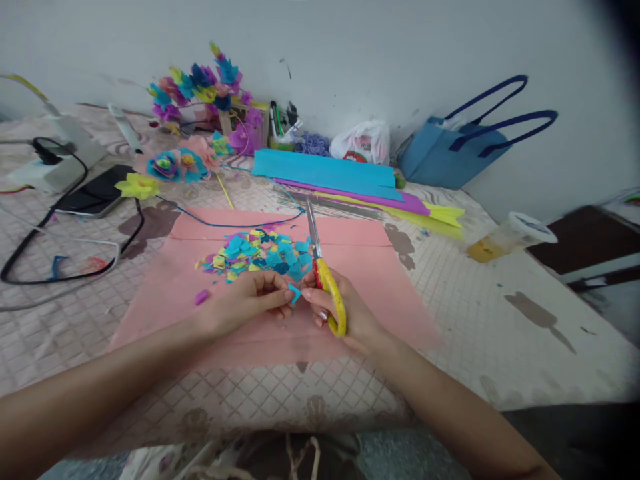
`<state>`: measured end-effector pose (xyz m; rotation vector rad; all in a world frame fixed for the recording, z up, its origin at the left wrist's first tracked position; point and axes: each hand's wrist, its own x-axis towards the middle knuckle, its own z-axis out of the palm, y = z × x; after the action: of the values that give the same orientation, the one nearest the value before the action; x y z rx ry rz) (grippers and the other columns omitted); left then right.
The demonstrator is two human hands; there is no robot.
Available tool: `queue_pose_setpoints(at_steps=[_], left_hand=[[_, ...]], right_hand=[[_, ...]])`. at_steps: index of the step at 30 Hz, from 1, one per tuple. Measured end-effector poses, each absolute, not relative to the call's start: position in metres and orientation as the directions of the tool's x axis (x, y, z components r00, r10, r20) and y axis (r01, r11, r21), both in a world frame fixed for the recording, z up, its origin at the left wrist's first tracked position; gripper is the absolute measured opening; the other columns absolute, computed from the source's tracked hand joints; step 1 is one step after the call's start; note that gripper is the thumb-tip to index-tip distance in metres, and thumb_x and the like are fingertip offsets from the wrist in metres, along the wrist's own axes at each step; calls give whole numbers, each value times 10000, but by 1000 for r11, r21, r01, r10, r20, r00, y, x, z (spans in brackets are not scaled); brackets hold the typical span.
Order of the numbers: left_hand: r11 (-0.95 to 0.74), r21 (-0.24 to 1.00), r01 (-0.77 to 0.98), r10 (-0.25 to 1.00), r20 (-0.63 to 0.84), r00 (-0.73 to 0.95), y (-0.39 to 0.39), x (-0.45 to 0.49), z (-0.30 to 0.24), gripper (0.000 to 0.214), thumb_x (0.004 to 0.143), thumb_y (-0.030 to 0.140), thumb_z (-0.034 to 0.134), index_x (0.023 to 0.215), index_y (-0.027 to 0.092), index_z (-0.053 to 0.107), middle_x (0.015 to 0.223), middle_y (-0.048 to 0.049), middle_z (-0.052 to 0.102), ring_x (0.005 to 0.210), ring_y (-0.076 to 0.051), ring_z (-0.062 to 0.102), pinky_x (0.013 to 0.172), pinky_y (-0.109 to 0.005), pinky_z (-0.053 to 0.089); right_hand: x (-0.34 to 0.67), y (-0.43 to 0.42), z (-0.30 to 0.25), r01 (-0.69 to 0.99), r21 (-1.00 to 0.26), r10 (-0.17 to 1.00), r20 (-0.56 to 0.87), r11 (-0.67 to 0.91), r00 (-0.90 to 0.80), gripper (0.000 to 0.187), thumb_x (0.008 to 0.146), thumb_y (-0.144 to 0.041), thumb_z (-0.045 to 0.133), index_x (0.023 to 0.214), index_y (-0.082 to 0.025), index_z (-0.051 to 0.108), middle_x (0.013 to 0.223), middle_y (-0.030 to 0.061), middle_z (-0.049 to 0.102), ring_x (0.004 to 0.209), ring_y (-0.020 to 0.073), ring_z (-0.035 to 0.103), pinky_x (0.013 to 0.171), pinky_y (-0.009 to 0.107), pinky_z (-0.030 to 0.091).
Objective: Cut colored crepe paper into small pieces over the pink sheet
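Note:
My left hand is closed in a pinch on a small blue paper piece over a pink paper sheet. My right hand grips yellow-handled scissors, blades closed and pointing away from me, and its fingertips also touch the blue piece. Just beyond both hands lies a pile of small blue, yellow and green paper scraps. A stray pink scrap lies left of my left hand.
Folded blue, purple and yellow paper sheets lie behind. Paper flowers stand at the back left, with a phone, cables and a power strip at the left. A blue bag and a plastic cup are right.

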<state>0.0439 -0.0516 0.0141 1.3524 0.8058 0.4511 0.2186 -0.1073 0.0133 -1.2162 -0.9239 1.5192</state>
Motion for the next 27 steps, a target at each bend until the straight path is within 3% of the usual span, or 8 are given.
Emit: queue_pose_setpoints(at_steps=[27], left_hand=[[208, 965, 157, 688, -258, 678, -51, 45, 13, 204, 791, 333, 659, 711, 164, 577, 652, 2, 672, 608, -123, 608, 644, -266, 484]], right_hand=[[219, -108, 14, -189, -942, 961, -264, -275, -82, 270, 672, -248, 700, 836, -200, 491, 740, -45, 536, 450, 36, 422, 388, 173, 393]])
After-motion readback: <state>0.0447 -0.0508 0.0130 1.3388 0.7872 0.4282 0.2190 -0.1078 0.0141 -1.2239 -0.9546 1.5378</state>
